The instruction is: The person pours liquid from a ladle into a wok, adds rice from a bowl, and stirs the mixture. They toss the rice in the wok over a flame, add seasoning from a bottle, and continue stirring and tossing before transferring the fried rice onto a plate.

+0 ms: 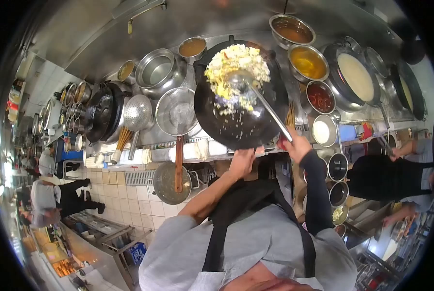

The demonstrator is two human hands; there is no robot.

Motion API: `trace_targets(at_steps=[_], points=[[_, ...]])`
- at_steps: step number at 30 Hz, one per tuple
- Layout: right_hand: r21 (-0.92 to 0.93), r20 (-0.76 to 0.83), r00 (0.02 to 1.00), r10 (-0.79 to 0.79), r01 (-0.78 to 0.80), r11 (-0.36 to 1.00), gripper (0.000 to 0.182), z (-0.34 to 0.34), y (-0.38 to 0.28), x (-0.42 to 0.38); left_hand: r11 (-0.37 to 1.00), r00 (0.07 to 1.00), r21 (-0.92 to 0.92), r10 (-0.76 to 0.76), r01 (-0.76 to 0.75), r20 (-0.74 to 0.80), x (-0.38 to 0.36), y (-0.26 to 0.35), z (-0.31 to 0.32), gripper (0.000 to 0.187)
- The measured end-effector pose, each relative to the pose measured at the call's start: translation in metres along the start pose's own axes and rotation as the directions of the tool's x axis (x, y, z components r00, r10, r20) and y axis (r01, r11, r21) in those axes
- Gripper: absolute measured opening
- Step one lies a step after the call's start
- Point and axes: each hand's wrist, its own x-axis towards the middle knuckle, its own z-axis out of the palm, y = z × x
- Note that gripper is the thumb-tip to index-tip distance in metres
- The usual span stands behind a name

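A large black wok (236,132) stands on the range in front of me. Fried rice with egg (239,60) is heaped toward its far side, with loose grains scattered nearer me. My right hand (298,144) is closed around the handle of a long metal ladle (270,109), whose bowl rests in the rice. At the wok's near edge, my left hand (242,164) is closed, gripping the wok by its near rim or handle; the exact grip is hidden.
Left of the wok are a wire strainer (176,111), a perforated skimmer (138,112) and a steel pot (160,69). Bowls of yellow liquid (308,63) and red sauce (320,97) stand to the right. Another wok holds whitish liquid (355,75). Other people work on both sides.
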Motion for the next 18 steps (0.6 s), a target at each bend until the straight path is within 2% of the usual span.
trace_targets(at_steps=[2, 4, 5, 7, 8, 9, 10, 11, 13, 15, 16, 18], points=[[-0.015, 0.115, 0.993, 0.040, -0.039, 0.999, 0.057, -0.037, -0.023, -0.023, 0.998, 0.995, -0.013, -0.053, 0.054, 0.086, 0.004, 0.030, -0.035, 0.015], [-0.013, 0.172, 0.981, -0.087, 0.090, 0.996, 0.058, -0.072, 0.001, -0.042, 0.993, 0.986, -0.021, -0.115, 0.119, 0.123, 0.037, 0.069, -0.088, 0.014], [-0.004, 0.215, 0.969, -0.126, 0.130, 0.992, 0.056, -0.088, 0.006, -0.049, 0.993, 0.996, -0.087, -0.081, 0.084, 0.034, 0.058, 0.070, -0.106, 0.013], [-0.093, 0.324, 0.944, 0.056, -0.027, 0.995, 0.053, -0.097, -0.004, -0.030, 0.977, 0.989, -0.166, -0.127, 0.137, 0.071, 0.092, 0.058, -0.112, 0.014], [-0.141, 0.378, 0.914, 0.148, -0.101, 0.985, 0.052, -0.099, -0.008, -0.020, 0.976, 0.985, -0.139, -0.156, 0.165, 0.074, 0.096, 0.050, -0.095, 0.013], [-0.106, 0.331, 0.944, 0.005, 0.032, 0.994, 0.049, -0.077, 0.011, 0.002, 0.977, 0.981, -0.109, -0.179, 0.186, 0.071, 0.098, 0.034, -0.062, 0.013], [-0.209, 0.299, 0.952, 0.065, -0.001, 0.978, 0.047, -0.057, 0.015, 0.025, 0.977, 0.978, -0.075, -0.195, 0.200, 0.068, 0.098, 0.018, -0.037, 0.013], [-0.162, 0.174, 0.982, -0.069, 0.098, 0.982, 0.048, -0.028, 0.045, 0.043, 0.984, 0.985, -0.053, -0.166, 0.169, 0.050, 0.089, 0.006, -0.021, 0.013], [-0.052, 0.112, 0.993, 0.047, -0.041, 0.998, 0.050, -0.021, 0.012, 0.047, 0.994, 0.994, -0.018, -0.107, 0.107, 0.015, 0.060, 0.001, 0.008, 0.014], [0.151, 0.017, 0.999, -0.047, 0.044, 0.988, 0.044, -0.023, -0.002, 0.028, 0.999, 0.999, -0.046, -0.005, 0.007, 0.045, 0.037, -0.003, 0.005, 0.015], [0.117, 0.004, 0.999, -0.042, 0.041, 0.992, 0.049, -0.036, -0.013, 0.013, 0.999, 0.999, -0.028, -0.021, 0.022, 0.045, 0.043, 0.000, -0.008, 0.014], [0.221, -0.070, 0.995, -0.075, 0.089, 0.971, 0.054, -0.048, -0.017, -0.003, 0.998, 0.996, 0.008, -0.066, 0.066, 0.060, 0.066, 0.007, -0.034, 0.012]])
